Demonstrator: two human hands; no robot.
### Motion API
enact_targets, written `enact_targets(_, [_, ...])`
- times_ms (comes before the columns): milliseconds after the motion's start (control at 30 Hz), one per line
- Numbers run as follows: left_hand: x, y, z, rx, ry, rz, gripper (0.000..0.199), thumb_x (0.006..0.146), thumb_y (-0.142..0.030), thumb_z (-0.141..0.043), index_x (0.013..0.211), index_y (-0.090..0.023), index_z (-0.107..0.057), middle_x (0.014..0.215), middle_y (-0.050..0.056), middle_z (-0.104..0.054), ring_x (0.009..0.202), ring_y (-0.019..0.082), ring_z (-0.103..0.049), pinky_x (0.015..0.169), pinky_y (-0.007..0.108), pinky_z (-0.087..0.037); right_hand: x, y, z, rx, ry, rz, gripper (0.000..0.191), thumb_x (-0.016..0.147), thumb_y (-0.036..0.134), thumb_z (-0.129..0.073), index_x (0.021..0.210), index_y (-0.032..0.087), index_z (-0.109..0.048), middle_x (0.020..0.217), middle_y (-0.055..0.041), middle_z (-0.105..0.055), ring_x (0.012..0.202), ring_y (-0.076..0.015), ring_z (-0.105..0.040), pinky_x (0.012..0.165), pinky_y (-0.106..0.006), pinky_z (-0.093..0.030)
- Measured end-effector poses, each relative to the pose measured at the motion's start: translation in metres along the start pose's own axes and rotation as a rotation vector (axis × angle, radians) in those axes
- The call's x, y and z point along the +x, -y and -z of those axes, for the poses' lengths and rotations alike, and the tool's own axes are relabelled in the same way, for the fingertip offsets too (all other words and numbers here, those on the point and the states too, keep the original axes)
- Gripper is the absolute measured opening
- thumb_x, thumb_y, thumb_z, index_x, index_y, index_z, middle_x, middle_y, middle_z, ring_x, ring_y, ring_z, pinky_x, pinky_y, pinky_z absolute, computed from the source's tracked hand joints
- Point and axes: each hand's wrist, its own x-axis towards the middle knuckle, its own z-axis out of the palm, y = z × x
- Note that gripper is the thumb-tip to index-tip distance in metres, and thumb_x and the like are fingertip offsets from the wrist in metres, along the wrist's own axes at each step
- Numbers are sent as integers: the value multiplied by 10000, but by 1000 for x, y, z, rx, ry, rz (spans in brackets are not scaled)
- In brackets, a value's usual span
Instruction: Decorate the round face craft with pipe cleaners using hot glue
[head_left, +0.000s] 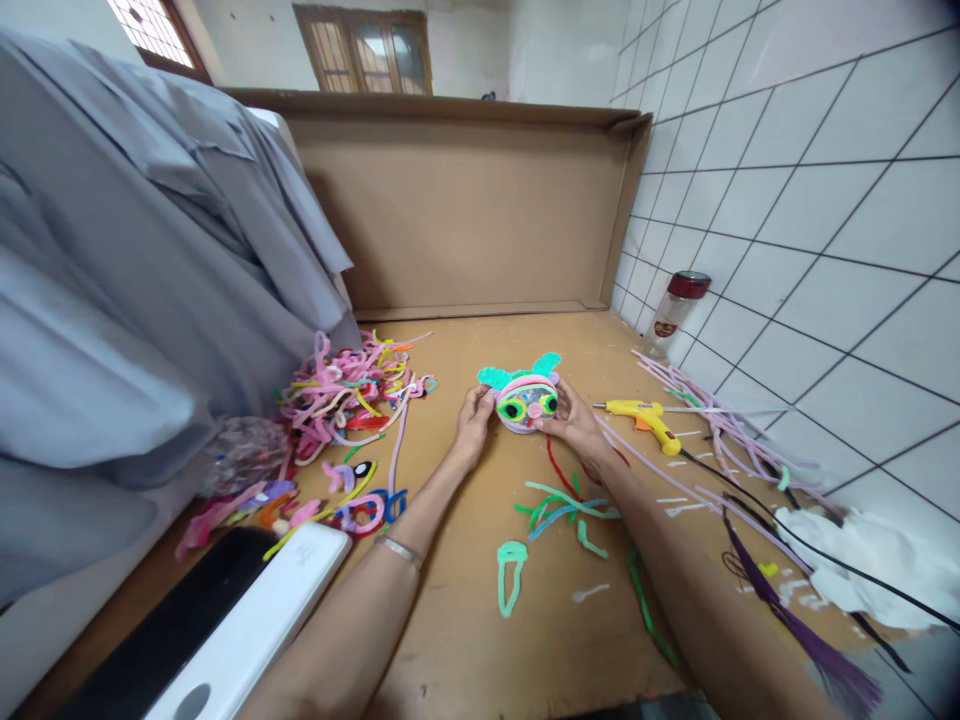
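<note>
Left hand [474, 420], right hand [573, 424] grip toy [534, 393]; ears [550, 363], eyes [513, 411] on. Green loop [512, 551] unattached on counter [465, 630], glue gun [637, 410] down.

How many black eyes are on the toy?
2: one eye left of the pink nose, the other eye right of it. The back of the toy is hidden.

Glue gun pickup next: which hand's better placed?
Right hand, probably: the yellow glue gun lies on its side, nearer to it. The left hand is across the craft figure. Both hold the figure, so the left would have to support it alone.
</note>
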Motion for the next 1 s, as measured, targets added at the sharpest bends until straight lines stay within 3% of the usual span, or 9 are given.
enact_targets(133, [-1, -2, 1, 133, -16, -126, 423, 809, -599, -608, 902, -187, -575, 858, 15, -620, 831, 163, -576, 822, 294, -464, 1, -2, 0, 25, 6, 1, 968, 513, 415, -894, 1373, 252, -480, 1376, -99, -568, 1259, -306, -541, 1085, -466, -428])
enact_targets(400, [-2, -3, 1, 258, -15, -189, 339, 873, -532, -553, 881, -192, -550, 780, -10, -568, 752, 147, -524, 747, 262, -437, 3, -7, 0, 29, -3, -28, 980, 471, 357, -905, 1345, 225, -481, 1321, -102, -601, 1200, -303, -581, 1042, -456, -469])
enact_targets(833, [0, -2, 0, 201, -13, -150, 354, 847, -542, -593, 864, -190, -562, 734, -18, -556, 712, 138, -521, 713, 251, -444, 1, -5, -1, 53, 6, -22, 912, 489, 334, -895, 1301, 232, -491, 1273, -84, -608, 1170, -279, -586, 1034, -424, -468])
enact_targets(1000, [0, -3, -1, 143, 2, -145, 382, 818, -560, -633, 871, -187, -569, 759, -15, -578, 704, 130, -532, 704, 249, -449, 2, -11, -1, 10, 19, -28, 1075, 458, 332, -905, 1394, 259, -382, 1317, -80, -564, 1167, -272, -578, 1029, -432, -472])
